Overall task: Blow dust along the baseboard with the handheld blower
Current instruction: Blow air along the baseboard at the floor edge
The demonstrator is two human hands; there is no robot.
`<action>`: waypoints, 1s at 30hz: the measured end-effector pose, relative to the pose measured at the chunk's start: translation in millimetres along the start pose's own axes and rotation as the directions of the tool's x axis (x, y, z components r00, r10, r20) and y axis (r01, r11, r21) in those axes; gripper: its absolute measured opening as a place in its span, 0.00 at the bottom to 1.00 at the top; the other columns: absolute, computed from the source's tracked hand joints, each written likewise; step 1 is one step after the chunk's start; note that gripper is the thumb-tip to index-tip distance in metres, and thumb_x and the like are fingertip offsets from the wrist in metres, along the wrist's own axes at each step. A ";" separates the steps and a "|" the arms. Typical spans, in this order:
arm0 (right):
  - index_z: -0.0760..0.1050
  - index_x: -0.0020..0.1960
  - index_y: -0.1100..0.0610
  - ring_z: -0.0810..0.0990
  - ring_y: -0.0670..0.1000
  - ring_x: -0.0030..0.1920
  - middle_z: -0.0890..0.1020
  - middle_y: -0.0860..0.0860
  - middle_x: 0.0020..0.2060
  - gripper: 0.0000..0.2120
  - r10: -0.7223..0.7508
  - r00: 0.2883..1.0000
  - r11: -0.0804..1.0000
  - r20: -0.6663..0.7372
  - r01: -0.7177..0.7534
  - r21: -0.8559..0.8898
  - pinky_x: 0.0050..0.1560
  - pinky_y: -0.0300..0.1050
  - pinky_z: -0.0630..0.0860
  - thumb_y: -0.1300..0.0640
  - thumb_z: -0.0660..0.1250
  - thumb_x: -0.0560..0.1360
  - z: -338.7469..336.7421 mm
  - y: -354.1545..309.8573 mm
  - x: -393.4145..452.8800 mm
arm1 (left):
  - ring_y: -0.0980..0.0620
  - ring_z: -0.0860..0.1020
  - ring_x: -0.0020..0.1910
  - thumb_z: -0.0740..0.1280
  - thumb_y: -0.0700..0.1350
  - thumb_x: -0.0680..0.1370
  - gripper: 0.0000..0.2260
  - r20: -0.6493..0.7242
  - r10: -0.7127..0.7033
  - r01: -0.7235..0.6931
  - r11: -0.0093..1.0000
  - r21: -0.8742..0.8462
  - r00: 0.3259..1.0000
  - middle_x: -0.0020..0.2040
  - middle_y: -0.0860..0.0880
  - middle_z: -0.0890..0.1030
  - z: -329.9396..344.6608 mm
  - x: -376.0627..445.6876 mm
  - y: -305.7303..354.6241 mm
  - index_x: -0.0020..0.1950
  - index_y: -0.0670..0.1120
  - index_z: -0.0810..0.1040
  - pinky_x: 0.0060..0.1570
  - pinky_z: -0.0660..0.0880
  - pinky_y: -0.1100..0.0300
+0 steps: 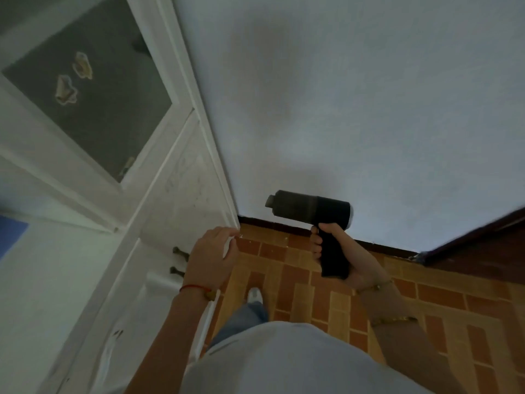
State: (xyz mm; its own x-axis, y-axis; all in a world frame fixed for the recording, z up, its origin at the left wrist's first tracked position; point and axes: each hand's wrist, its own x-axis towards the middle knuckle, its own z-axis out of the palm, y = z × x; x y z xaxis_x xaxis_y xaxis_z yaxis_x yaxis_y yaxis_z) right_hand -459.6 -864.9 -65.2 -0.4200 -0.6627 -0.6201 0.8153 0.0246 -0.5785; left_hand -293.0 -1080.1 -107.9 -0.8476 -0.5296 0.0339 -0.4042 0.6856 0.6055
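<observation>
A black handheld blower [309, 207], shaped like a pistol, hangs in front of the pale wall with its nozzle pointing left, towards the corner. My right hand [338, 248] is shut on its black grip. A dark baseboard [287, 227] runs along the foot of the wall, just below the blower, from the corner on the left to the right. My left hand [211, 254] hovers near the corner beside the white cabinet, fingers loosely curled and holding nothing.
A white cabinet [159, 223] with glass doors and two small knobs [180, 253] fills the left side. The floor is orange-brown brick-pattern tile [312, 294]. A dark wooden door or frame [483, 245] stands at the right. My foot [254, 295] is on the tile below.
</observation>
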 end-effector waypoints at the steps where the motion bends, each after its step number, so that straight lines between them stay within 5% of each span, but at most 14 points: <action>1: 0.75 0.46 0.57 0.75 0.47 0.32 0.76 0.50 0.34 0.07 -0.004 1.000 1.000 0.003 0.004 0.000 0.36 0.38 0.76 0.54 0.67 0.74 5.6 -5.6 9.8 | 0.52 0.78 0.55 0.54 0.53 0.79 0.20 0.006 0.011 -0.011 1.000 -0.002 1.000 0.55 0.49 0.82 -2.2 14.6 -2.7 0.60 0.46 0.80 0.58 0.71 0.60; 11: 0.75 0.44 0.56 0.73 0.46 0.32 0.74 0.49 0.33 0.07 -0.020 0.992 0.997 0.126 0.011 0.074 0.36 0.37 0.73 0.53 0.69 0.73 48.2 -45.2 83.6 | 0.50 0.78 0.57 0.63 0.42 0.82 0.11 0.039 0.093 -0.094 0.995 0.040 0.995 0.57 0.47 0.82 -18.3 109.6 -31.6 0.63 0.45 0.79 0.59 0.68 0.62; 16: 0.75 0.48 0.57 0.73 0.46 0.31 0.74 0.50 0.32 0.07 -0.040 0.998 0.998 0.044 0.037 0.057 0.35 0.38 0.73 0.54 0.66 0.74 49.2 -60.7 99.7 | 0.51 0.78 0.56 0.63 0.42 0.82 0.11 0.040 0.085 -0.086 0.996 0.031 0.996 0.57 0.48 0.81 -13.7 130.2 -31.4 0.62 0.46 0.79 0.58 0.70 0.61; 23: 0.74 0.64 0.62 0.74 0.47 0.32 0.76 0.51 0.33 0.21 -0.029 1.000 0.999 -0.006 0.029 0.046 0.36 0.39 0.74 0.52 0.66 0.74 31.0 -78.2 118.5 | 0.50 0.78 0.55 0.63 0.41 0.81 0.11 0.033 0.069 -0.070 0.997 0.018 0.997 0.56 0.47 0.81 6.1 152.9 -32.2 0.62 0.45 0.79 0.57 0.68 0.61; 30: 0.76 0.53 0.61 0.80 0.51 0.33 0.81 0.57 0.40 0.09 -0.010 0.979 0.995 -0.204 -0.010 -0.096 0.35 0.43 0.80 0.59 0.69 0.75 8.9 -71.6 167.4 | 0.48 0.79 0.53 0.58 0.46 0.79 0.15 0.058 0.003 -0.005 0.999 0.034 0.998 0.55 0.46 0.82 49.2 171.5 -72.3 0.62 0.45 0.79 0.57 0.71 0.57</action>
State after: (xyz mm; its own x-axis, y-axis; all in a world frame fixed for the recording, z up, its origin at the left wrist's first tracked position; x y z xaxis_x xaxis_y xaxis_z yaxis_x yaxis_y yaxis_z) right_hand -584.7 -984.4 -122.9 -0.5007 -0.4965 -0.7090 0.7771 0.1031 -0.6209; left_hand -426.0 -1195.9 -184.9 -0.8672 -0.4979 -0.0105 -0.4117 0.7048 0.5777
